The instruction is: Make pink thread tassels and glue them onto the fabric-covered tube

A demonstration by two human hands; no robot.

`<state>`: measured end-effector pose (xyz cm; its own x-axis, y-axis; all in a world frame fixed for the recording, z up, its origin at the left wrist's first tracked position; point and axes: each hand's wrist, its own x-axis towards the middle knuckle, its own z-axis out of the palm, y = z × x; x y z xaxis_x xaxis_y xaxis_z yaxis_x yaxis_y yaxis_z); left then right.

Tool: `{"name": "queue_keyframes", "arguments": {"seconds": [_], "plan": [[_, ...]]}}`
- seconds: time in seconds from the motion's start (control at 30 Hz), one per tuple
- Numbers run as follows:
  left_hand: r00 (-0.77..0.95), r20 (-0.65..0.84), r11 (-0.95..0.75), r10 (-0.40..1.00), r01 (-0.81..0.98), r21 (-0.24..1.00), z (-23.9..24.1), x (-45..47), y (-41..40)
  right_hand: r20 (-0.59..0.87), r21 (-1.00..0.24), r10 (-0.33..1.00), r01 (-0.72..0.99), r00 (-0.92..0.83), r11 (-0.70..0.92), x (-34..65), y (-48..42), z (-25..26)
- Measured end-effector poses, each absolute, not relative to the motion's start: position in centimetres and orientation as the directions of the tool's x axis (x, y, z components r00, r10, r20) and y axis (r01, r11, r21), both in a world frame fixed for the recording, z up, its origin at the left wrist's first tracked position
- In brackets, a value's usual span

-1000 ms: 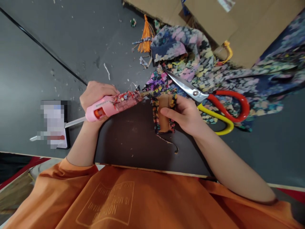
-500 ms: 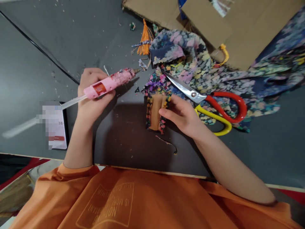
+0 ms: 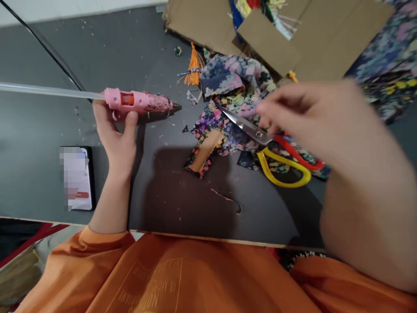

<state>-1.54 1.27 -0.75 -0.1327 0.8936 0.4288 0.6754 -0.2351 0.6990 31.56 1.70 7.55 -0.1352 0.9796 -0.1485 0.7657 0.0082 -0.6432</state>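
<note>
A pink hot glue gun [image 3: 143,102], its front crusted with residue, is gripped in my left hand [image 3: 114,134]. A long clear glue stick [image 3: 52,90] sticks out of its back, and its metal tip points right. My right hand [image 3: 302,113] hovers above the scissors [image 3: 283,167], blurred, its fingers loosely curled; whether anything is in them I cannot make out. The scissors have one red and one yellow handle. Left of them, a cardboard strip [image 3: 206,148] with floral cloth folded along its edges lies on the table, joined to or resting against floral fabric [image 3: 228,78].
Cardboard sheets [image 3: 202,21] lie at the back, with more floral cloth [image 3: 387,43] to the right. An orange tassel [image 3: 193,65] sits beside the fabric. A phone [image 3: 76,178] is at the left, and a black cable [image 3: 42,48] crosses behind it. Small scraps litter the table.
My right hand has let go of the cloth-edged cardboard strip and moved up and right over the scissors. The strip now lies tilted. My left hand has shifted slightly left with the glue gun.
</note>
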Motion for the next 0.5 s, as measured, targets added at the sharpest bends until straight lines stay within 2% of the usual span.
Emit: {"name": "queue_keyframes", "arguments": {"seconds": [0.07,0.13,0.2,0.27,0.33,0.4,0.47,0.5], "plan": [[-0.146,0.406,-0.207,0.902,0.679,0.705,-0.8,-1.6,1.2,-0.017,-0.632,0.997,0.773,-0.081,0.052,32.3,5.5,7.2],[-0.165,0.406,-0.203,0.899,0.665,0.719,-0.7,-1.4,1.1,0.021,-0.498,0.999,0.867,-0.026,0.033,32.9,9.3,6.5],[-0.156,0.401,-0.217,0.903,0.639,0.737,-0.5,-1.1,0.8,-0.017,-0.412,0.998,0.909,0.068,-0.069,33.2,12.3,5.8],[-0.142,0.377,-0.216,0.915,0.616,0.757,-0.1,-0.8,0.5,-0.113,-0.366,0.989,0.922,0.090,-0.126,33.1,13.9,5.3],[-0.199,0.344,-0.170,0.917,0.585,0.793,0.4,-0.4,0.1,-0.158,-0.382,0.981,0.909,0.115,-0.168,33.1,14.2,5.2],[-0.364,0.335,-0.107,0.869,0.523,0.846,1.1,0.2,-0.2,-0.192,-0.435,0.973,0.878,0.126,-0.199,33.7,14.0,5.0],[-0.575,0.358,-0.115,0.736,0.416,0.902,1.9,1.0,-0.4,-0.168,-0.501,0.973,0.836,0.160,-0.224,35.1,13.9,4.7],[-0.661,0.364,-0.156,0.656,0.354,0.922,2.4,1.5,-0.6,-0.100,-0.575,0.987,0.803,0.125,-0.160,36.1,13.9,4.4]]}}
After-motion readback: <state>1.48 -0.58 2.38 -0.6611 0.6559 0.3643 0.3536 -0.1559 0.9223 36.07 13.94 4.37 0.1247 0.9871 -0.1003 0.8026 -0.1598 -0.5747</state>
